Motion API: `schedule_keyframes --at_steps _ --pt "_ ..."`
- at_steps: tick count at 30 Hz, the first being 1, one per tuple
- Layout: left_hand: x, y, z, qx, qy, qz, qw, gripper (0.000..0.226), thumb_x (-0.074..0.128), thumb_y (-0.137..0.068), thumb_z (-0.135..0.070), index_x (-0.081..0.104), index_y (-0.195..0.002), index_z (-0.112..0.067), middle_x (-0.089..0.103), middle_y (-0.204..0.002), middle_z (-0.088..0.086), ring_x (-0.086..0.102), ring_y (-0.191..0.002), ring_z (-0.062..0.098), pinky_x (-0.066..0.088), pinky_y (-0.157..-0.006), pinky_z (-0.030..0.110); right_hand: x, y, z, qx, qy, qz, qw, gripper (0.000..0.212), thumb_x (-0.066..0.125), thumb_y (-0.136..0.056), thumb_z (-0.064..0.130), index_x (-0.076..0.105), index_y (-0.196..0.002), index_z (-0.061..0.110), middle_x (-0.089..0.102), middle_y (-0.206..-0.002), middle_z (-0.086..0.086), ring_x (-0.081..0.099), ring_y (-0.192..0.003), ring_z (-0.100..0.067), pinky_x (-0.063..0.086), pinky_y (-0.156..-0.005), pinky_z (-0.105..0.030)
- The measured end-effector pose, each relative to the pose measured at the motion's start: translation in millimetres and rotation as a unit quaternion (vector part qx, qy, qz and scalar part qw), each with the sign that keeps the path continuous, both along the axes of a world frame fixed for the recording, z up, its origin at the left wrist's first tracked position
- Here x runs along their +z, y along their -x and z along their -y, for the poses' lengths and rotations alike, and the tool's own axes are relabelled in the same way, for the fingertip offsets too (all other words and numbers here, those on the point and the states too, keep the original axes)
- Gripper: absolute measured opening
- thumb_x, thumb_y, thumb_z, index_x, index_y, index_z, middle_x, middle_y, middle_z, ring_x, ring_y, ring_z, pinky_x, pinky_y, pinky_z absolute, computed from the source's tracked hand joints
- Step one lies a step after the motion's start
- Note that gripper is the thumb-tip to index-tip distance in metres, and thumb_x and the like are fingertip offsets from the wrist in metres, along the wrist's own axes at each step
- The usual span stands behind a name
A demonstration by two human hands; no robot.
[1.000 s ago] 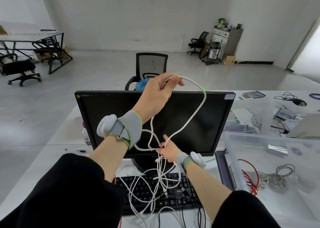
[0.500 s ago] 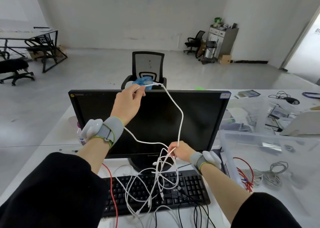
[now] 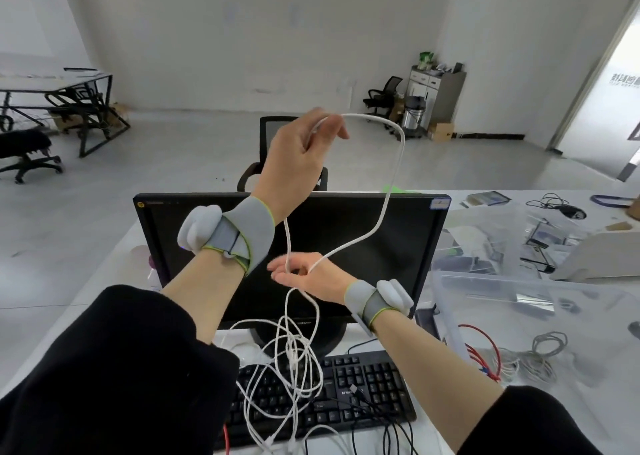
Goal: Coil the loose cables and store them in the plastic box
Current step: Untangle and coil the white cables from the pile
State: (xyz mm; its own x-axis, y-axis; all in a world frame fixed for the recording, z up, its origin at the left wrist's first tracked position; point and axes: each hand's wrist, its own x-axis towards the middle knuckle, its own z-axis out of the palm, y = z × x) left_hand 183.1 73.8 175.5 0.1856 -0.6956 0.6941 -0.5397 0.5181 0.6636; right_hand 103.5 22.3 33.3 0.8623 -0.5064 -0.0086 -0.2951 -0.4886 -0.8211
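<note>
The left hand was raised high above the monitor, its fingertips pinching the white cable near one end. From that pinch the cable arched to the right, dropped in front of the dark screen and ran down into the right hand. The right hand sat lower, in front of the screen, palm turned up with its fingers curled loosely round the cable strands passing through it. Below that hand the rest of the white cable hung in a loose tangle that spilled over the black keyboard on the desk. Thin black leads lay across the keyboard's near edge beside the tangle.

The plastic box, clear-walled, stood on the desk just to the right of the keyboard. Inside it lay a red cable and a grey coiled cable. Both wrists wore grey bands with pale padded units. An office chair stood behind the monitor.
</note>
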Motion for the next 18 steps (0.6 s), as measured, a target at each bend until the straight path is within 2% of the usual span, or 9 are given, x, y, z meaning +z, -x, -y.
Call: schedule_keyframes --at_steps 1,3,5,8,10,12,15,18 --pt "0.4 -0.2 1.6 0.005 0.000 -0.001 1.000 0.020 0.042 -0.097 -0.035 0.055 -0.083 -0.030 0.032 -0.056 0.011 0.027 -0.047 0.020 0.028 -0.045 0.032 1.4 -1.2 -2.2 -0.009 -0.007 0.003 1.000 0.024 0.051 -0.097 0.016 0.064 -0.113 0.006 0.068 -0.110 -0.012 0.050 -0.059 0.013 0.040 -0.070 -0.010" --pt "-6.4 -5.6 3.3 0.012 -0.026 -0.007 1.000 0.019 0.041 -0.100 -0.033 0.056 -0.090 -0.027 0.038 -0.061 0.004 0.034 -0.051 0.014 0.035 -0.050 0.029 5.4 1.6 -4.5 -0.044 -0.021 0.016 0.999 0.025 0.046 -0.099 0.017 0.067 -0.101 0.004 0.072 -0.100 -0.013 0.049 -0.054 0.004 0.041 -0.066 -0.014" --pt "-21.2 -15.3 3.9 0.029 -0.069 -0.020 0.997 0.015 0.042 -0.099 -0.031 0.054 -0.102 -0.022 0.048 -0.073 -0.005 0.046 -0.061 0.007 0.043 -0.062 0.022 16.9 8.2 -3.4 -0.073 -0.038 0.051 0.995 0.025 0.044 -0.099 0.017 0.066 -0.093 0.007 0.072 -0.096 -0.013 0.045 -0.050 -0.001 0.040 -0.055 -0.012" --pt "-50.5 -32.3 3.9 0.068 -0.121 -0.050 0.989 0.014 0.044 -0.098 -0.030 0.048 -0.110 -0.025 0.054 -0.096 -0.008 0.055 -0.082 0.003 0.048 -0.079 0.024 41.4 19.7 5.2 -0.104 -0.058 0.116 0.986 0.028 0.044 -0.099 0.017 0.064 -0.081 0.012 0.070 -0.080 -0.007 0.043 -0.049 -0.002 0.035 -0.044 -0.011" --pt "-67.3 -40.9 1.3 0.094 -0.153 -0.079 0.981 0.013 0.043 -0.099 -0.023 0.048 -0.111 -0.026 0.055 -0.103 -0.001 0.056 -0.083 0.005 0.049 -0.078 0.025 59.3 26.8 11.8 -0.131 -0.062 0.151 0.978 0.031 0.042 -0.100 0.021 0.065 -0.081 0.014 0.062 -0.073 -0.002 0.043 -0.049 -0.004 0.033 -0.042 -0.013" --pt "-78.2 -46.5 -3.4 0.105 -0.195 -0.081 0.972 0.017 0.042 -0.099 -0.014 0.050 -0.110 -0.024 0.056 -0.100 0.000 0.057 -0.084 0.008 0.048 -0.073 0.023 78.4 33.5 16.2 -0.156 -0.080 0.185 0.967 0.033 0.040 -0.101 0.025 0.065 -0.086 0.011 0.053 -0.067 -0.002 0.043 -0.047 -0.003 0.033 -0.042 -0.013" --pt "-86.5 -48.8 -9.5 0.043 -0.280 -0.024 0.959 0.026 0.048 -0.096 -0.007 0.052 -0.116 -0.022 0.059 -0.105 -0.001 0.059 -0.095 0.013 0.050 -0.074 0.021 104.0 40.1 18.4 -0.144 -0.120 0.253 0.949 0.035 0.037 -0.102 0.026 0.065 -0.093 0.007 0.046 -0.054 0.000 0.040 -0.045 -0.006 0.031 -0.040 -0.012" --pt "-86.9 -37.0 -13.0 -0.070 -0.340 -0.018 0.938 0.036 0.057 -0.093 -0.018 0.047 -0.126 -0.028 0.061 -0.117 -0.004 0.060 -0.107 0.012 0.053 -0.083 0.025 119.3 40.0 17.0 -0.104 -0.151 0.296 0.937 0.035 0.036 -0.102 0.027 0.065 -0.091 0.011 0.045 -0.054 0.001 0.038 -0.051 -0.010 0.029 -0.039 -0.012"
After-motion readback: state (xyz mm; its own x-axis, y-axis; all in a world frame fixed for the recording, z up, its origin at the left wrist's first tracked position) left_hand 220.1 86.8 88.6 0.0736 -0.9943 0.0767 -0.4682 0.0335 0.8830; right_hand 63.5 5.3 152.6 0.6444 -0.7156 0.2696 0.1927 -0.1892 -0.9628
